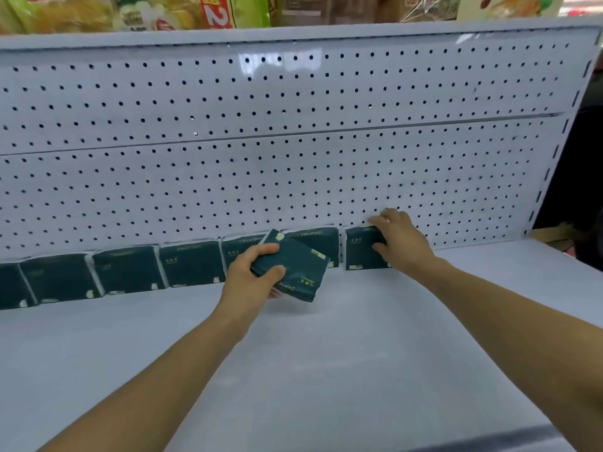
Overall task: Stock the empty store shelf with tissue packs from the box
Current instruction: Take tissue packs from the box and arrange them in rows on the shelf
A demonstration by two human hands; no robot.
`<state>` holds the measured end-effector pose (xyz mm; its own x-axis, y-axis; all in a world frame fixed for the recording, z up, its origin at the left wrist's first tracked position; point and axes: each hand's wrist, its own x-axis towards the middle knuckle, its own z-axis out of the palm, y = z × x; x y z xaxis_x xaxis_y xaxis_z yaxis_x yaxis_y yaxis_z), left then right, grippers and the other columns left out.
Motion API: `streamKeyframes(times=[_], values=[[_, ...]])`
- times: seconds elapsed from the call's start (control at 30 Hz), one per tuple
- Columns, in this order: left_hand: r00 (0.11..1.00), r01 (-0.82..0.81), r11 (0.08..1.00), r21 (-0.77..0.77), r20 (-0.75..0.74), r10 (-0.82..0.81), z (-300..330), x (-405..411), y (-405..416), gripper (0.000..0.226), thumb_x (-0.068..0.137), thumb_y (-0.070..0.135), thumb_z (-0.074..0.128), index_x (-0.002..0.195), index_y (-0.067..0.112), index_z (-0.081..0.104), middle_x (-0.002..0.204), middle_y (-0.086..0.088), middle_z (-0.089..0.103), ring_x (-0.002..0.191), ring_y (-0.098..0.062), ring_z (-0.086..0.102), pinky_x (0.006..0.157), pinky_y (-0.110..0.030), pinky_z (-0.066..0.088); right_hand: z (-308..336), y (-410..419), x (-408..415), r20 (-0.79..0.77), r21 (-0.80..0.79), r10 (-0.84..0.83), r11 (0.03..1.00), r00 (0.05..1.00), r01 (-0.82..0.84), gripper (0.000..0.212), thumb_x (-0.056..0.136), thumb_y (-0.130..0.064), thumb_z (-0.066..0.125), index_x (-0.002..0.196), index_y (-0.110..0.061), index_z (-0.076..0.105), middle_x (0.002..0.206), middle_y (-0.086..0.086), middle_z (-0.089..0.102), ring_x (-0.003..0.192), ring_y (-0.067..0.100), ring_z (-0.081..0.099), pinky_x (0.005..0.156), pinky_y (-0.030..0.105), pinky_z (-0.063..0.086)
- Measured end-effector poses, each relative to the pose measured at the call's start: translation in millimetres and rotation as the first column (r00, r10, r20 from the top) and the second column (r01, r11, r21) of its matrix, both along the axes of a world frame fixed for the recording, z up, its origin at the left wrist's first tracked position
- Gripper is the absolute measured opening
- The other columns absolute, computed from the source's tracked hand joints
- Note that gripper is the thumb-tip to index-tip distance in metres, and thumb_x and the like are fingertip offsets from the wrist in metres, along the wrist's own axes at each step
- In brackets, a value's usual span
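Observation:
Several dark green tissue packs (127,269) stand in a row along the back of the white shelf (326,353), against the pegboard wall. My left hand (253,278) grips a small stack of tissue packs (293,272), tilted, just above the shelf in front of the row. My right hand (399,239) grips the rightmost standing pack (360,247) from its right side, thumb on its top edge. A narrow gap separates that pack from its neighbour (315,239). The box is out of view.
The white pegboard back wall (293,132) rises behind the row. Bare shelf extends to the right of my right hand and across the front. Packaged goods (130,11) sit on the shelf above. A dark opening and cardboard (554,236) lie past the right end.

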<state>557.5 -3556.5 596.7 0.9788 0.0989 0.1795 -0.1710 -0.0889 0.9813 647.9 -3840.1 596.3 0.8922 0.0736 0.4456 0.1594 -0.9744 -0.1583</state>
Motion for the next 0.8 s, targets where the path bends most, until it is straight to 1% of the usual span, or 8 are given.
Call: streamKeyframes(times=[0.27,0.37,0.43,0.5,0.57,0.63,0.73,0.8], values=[[0.998,0.064,0.998,0.006,0.029,-0.064,1,10,0,0.046,0.088,0.002,0.069,0.119,0.035,0.063,0.116,0.005,0.06,0.097,-0.021,0.067,0.072,-0.035,0.062,-14,8,17,0.123,0.067,0.028,0.997,0.992,-0.036,0.036,0.087,-0.011,0.061,0.121,-0.009,0.05,0.132,0.008,0.038,0.116,0.025,0.037,0.063,0.034,0.046],[0.997,0.071,0.997,-0.028,0.022,-0.071,1,10,0,0.059,0.088,0.0,0.069,0.124,0.045,0.057,0.117,0.01,0.06,0.099,-0.018,0.067,0.076,-0.039,0.062,-15,7,14,0.139,0.036,0.029,0.999,0.99,-0.034,0.04,0.085,-0.014,0.063,0.124,-0.01,0.052,0.135,0.011,0.042,0.12,0.029,0.039,0.075,0.041,0.049],[0.997,0.078,0.996,-0.039,0.016,-0.077,2,9,-1,0.07,0.087,-0.001,0.07,0.132,0.048,0.047,0.116,0.009,0.061,0.096,-0.015,0.068,0.075,-0.036,0.062,-11,10,6,0.235,0.041,0.038,0.998,0.971,-0.049,0.042,0.086,-0.015,0.063,0.127,-0.01,0.054,0.134,0.012,0.047,0.119,0.031,0.044,0.086,0.044,0.045],[0.998,0.069,0.997,0.029,0.013,-0.069,5,8,-6,0.08,0.085,0.0,0.072,0.141,0.044,0.035,0.111,0.008,0.061,0.091,-0.009,0.067,0.069,-0.028,0.059,-2,19,-9,0.293,0.185,0.099,0.97,0.951,-0.158,0.04,0.092,-0.017,0.06,0.131,-0.016,0.051,0.129,0.003,0.05,0.114,0.025,0.05,0.088,0.041,0.045],[0.998,0.068,0.993,0.098,-0.012,-0.067,10,9,-13,0.082,0.083,0.001,0.073,0.143,0.037,0.031,0.107,0.008,0.061,0.089,-0.005,0.063,0.066,-0.021,0.052,12,31,-27,0.156,0.444,0.288,0.834,0.945,-0.327,0.046,0.093,-0.024,0.061,0.136,-0.028,0.045,0.12,-0.015,0.046,0.11,0.016,0.052,0.089,0.033,0.049],[0.995,0.1,0.985,0.141,-0.037,-0.096,15,11,-23,0.079,0.081,0.002,0.074,0.14,0.032,0.031,0.111,0.005,0.062,0.094,-0.005,0.062,0.07,-0.02,0.051,28,38,-43,0.017,0.554,0.512,0.71,0.859,-0.434,0.061,0.089,-0.029,0.068,0.14,-0.041,0.037,0.125,-0.024,0.039,0.118,0.009,0.046,0.096,0.025,0.045],[0.986,0.168,0.96,0.223,-0.038,-0.163,23,15,-44,0.073,0.08,0.006,0.077,0.133,0.031,0.033,0.116,0.004,0.064,0.101,-0.008,0.062,0.076,-0.026,0.056,38,36,-56,-0.13,0.465,0.603,0.738,0.787,-0.488,0.069,0.082,-0.031,0.075,0.138,-0.048,0.038,0.138,-0.017,0.038,0.128,0.005,0.037,0.1,0.021,0.039],[0.979,0.195,0.94,0.279,0.0,-0.203,25,17,-60,0.07,0.081,0.01,0.078,0.131,0.032,0.034,0.111,0.006,0.066,0.099,-0.007,0.064,0.078,-0.027,0.057,35,26,-58,-0.135,0.519,0.585,0.729,0.799,-0.446,0.056,0.081,-0.028,0.076,0.129,-0.041,0.051,0.126,-0.011,0.052,0.115,0.008,0.051,0.087,0.021,0.049]])
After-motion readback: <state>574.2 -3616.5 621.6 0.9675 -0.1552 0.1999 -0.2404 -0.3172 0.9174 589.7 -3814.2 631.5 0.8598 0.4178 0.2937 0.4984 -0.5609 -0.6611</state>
